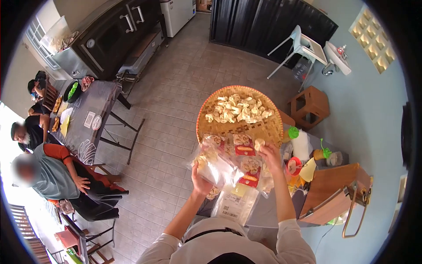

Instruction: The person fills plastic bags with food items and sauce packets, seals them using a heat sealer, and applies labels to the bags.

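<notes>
My left hand [202,181] is closed on a clear plastic bag [220,169] with pale pieces inside. In my right hand [270,157] a pale folded dumpling [259,144] is pinched between the fingers, near the tray's lower right rim. The round woven bamboo tray [206,128] lies just beyond both hands and bears a heap of similar pale dumplings [239,108]. Between my hands lie clear packs with red printed labels [250,169], partly covered by the bag. Closer to my body is a flat clear pack with a white label [235,206].
To the right are a red-rimmed container [293,166], a jar with a green lid [323,153] and a wooden box [334,189] with a metal handle. A brown stool [310,107] stands beyond. People sit at a grey-covered table [99,103] on the left.
</notes>
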